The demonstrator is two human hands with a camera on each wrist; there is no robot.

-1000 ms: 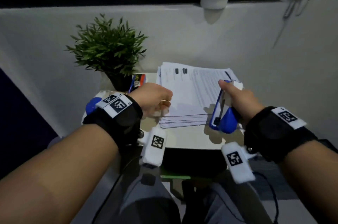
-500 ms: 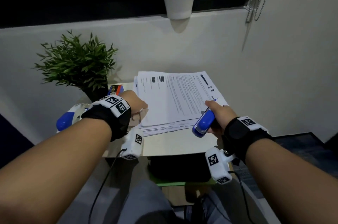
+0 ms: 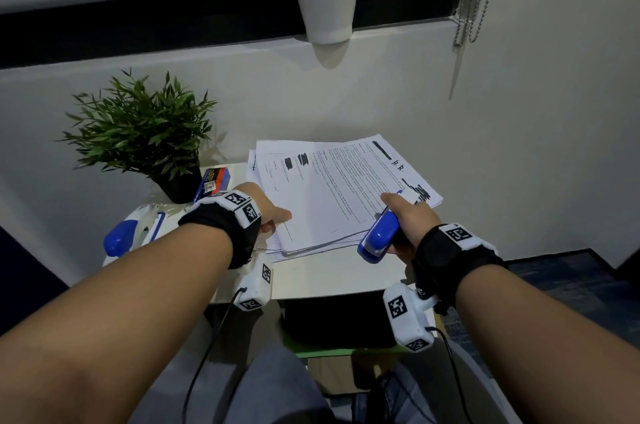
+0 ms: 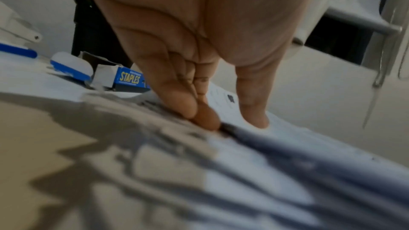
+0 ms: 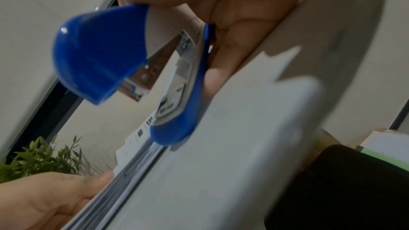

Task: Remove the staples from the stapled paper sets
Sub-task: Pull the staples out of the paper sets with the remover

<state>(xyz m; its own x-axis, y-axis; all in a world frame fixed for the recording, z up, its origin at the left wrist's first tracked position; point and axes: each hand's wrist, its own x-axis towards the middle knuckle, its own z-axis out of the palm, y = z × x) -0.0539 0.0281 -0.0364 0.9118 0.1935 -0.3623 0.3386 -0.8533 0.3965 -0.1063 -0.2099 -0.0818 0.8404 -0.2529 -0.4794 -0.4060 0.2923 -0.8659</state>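
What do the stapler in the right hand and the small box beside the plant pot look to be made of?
Stapler: glossy blue plastic shell, judging by the highlight on its cap, over bare metal inner parts with a visible rivet. Box: thin printed cardboard, matte, with a torn-open grey flap and "STAPLES" printed on its side.

Paper stack [image 3: 332, 188] lies mid-table [image 3: 329, 278], plant [image 3: 138, 132] left, stapler [image 3: 379, 236] right.
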